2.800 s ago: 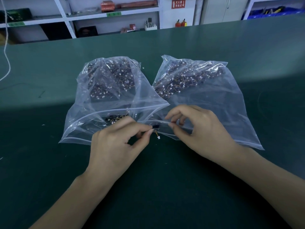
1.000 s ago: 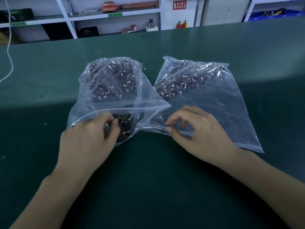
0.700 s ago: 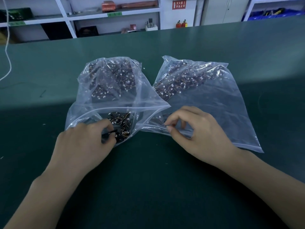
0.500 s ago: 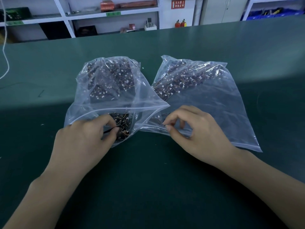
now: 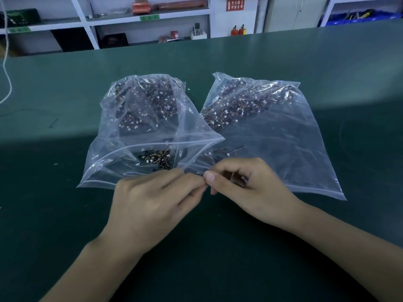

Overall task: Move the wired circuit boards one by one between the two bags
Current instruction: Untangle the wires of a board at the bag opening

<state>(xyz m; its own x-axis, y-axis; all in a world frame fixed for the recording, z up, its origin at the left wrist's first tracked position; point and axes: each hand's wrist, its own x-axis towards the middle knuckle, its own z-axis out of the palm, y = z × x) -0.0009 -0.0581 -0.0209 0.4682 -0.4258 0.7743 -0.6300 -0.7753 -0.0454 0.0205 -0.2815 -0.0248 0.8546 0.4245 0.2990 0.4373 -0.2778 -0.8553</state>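
While both hands met at the near edge of the bags, the green work table point(image 5: 305, 62) ran wide and bare on every side of them, with open surface to the left, to the right and along the near edge where the forearms lay.

Left zip bag point(image 5: 122, 162): clear plastic, mouth gaping toward the person, its upper lip arched above the lower lip that lay flat on the table. Its right corner overlapped the left edge of its neighbour.

Right zip bag point(image 5: 283, 149): clear plastic, lying flatter, its mouth seam running along the near right edge.

Wired circuit boards point(image 5: 150, 103): dark boards with thin orange wires and white connectors, heaped at the far end of the left bag, with a small cluster just inside its mouth; a second band lay across the far end of the right bag.

Left hand point(image 5: 152, 201): knuckles up, in front of the left bag's mouth, thumb and forefinger pressed together at the tips. What they pinched was too small to tell.

Right hand point(image 5: 250, 188): on the right bag's near left corner, thumb and forefinger closed in a pinch touching the left hand's fingertips, remaining fingers curled over the plastic.

Shelving point(image 5: 141, 20): white racks beyond the table's far edge, well apart.
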